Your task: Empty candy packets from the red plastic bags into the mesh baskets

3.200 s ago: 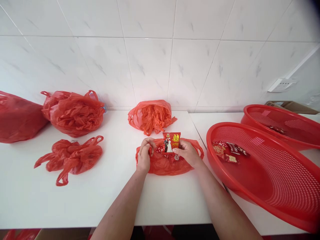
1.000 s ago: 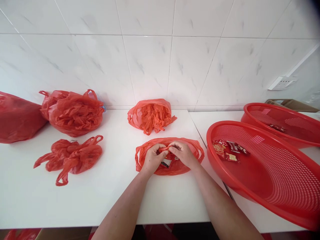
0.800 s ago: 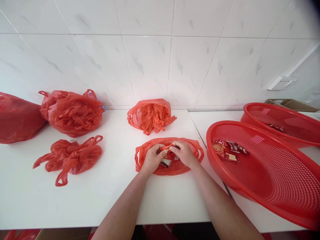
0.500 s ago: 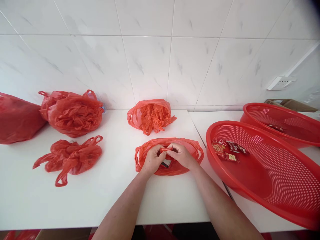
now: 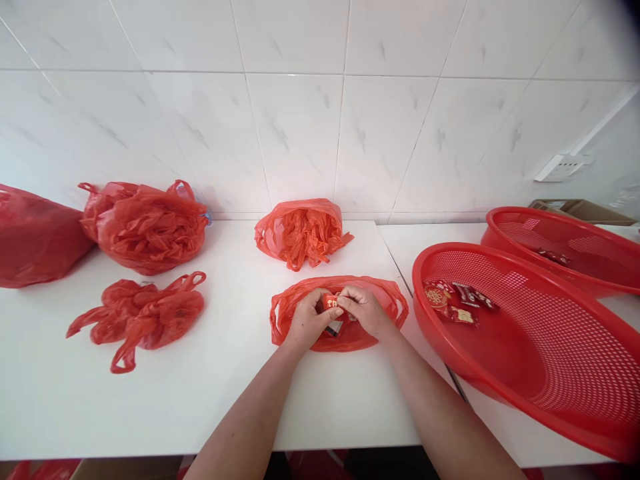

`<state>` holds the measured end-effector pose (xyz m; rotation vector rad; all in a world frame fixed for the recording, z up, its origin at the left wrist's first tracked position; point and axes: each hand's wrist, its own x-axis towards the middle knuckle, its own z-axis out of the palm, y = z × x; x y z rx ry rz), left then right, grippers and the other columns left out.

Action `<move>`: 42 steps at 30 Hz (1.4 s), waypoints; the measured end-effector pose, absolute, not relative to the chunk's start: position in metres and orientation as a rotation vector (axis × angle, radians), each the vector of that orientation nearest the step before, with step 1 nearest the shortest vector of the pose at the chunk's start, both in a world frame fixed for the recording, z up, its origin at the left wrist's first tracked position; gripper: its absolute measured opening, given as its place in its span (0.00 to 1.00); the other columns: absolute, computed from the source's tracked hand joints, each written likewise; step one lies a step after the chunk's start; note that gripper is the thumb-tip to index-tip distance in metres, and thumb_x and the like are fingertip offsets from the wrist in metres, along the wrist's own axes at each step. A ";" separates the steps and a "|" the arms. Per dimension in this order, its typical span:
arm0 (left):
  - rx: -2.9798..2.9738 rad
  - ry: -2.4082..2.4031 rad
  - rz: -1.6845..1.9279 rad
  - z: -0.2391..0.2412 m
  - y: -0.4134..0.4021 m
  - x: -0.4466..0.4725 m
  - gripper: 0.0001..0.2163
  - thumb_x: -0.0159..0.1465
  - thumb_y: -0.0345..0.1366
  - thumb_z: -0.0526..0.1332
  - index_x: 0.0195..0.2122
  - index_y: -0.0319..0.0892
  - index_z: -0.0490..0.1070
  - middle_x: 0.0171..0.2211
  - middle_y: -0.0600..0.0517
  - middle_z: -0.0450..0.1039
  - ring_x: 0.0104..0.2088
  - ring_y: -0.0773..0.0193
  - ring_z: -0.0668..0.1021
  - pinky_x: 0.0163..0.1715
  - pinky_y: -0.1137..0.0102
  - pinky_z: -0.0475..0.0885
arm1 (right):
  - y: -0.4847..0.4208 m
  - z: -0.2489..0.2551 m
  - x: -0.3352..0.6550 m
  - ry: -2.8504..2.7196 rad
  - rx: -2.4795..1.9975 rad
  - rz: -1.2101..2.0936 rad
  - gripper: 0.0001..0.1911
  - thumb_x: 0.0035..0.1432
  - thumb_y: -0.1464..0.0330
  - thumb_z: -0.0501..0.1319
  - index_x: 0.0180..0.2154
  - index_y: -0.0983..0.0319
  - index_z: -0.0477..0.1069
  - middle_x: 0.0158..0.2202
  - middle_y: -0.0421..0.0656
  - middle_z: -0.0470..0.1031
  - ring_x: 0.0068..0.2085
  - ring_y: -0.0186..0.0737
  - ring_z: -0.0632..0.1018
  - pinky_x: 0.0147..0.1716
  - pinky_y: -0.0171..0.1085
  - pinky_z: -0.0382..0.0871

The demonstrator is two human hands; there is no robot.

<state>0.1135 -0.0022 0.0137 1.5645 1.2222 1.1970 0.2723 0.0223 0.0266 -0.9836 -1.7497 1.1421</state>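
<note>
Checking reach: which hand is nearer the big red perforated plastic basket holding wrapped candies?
Right. The right hand is beside the basket; the left hand is farther left.

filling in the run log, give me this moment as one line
left hand: pinching small red packet | right hand: pinching same packet | under hands: open red bag on white table

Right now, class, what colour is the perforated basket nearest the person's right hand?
Red all over; the basket shows best in the head view, beside the right hand.

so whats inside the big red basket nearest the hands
A few small wrapped sweets lie near the back rim of the basket. Its front wall hides the near part of the floor.
</note>
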 end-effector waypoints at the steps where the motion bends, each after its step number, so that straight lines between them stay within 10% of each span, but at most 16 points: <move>1: 1.572 1.216 1.190 0.014 -0.002 0.114 0.09 0.56 0.41 0.63 0.30 0.41 0.67 0.26 0.55 0.68 0.27 0.68 0.68 0.27 0.72 0.64 | 0.022 0.026 0.272 -1.741 -0.982 1.168 0.15 0.58 0.60 0.55 0.22 0.60 0.61 0.22 0.36 0.60 0.24 0.32 0.64 0.24 0.33 0.58; 31: 1.498 1.104 1.263 0.014 -0.001 0.112 0.14 0.60 0.40 0.58 0.21 0.41 0.58 0.20 0.58 0.55 0.22 0.71 0.60 0.22 0.74 0.57 | 0.025 0.025 0.273 -1.731 -0.971 1.244 0.15 0.59 0.58 0.54 0.25 0.60 0.60 0.22 0.35 0.57 0.23 0.30 0.61 0.22 0.32 0.55; 42: 1.473 1.070 1.267 0.013 -0.002 0.112 0.10 0.59 0.42 0.60 0.33 0.40 0.67 0.28 0.54 0.67 0.28 0.69 0.69 0.28 0.73 0.64 | 0.022 0.026 0.272 -1.871 -0.961 1.193 0.17 0.56 0.56 0.58 0.24 0.60 0.61 0.24 0.36 0.62 0.27 0.32 0.64 0.26 0.32 0.59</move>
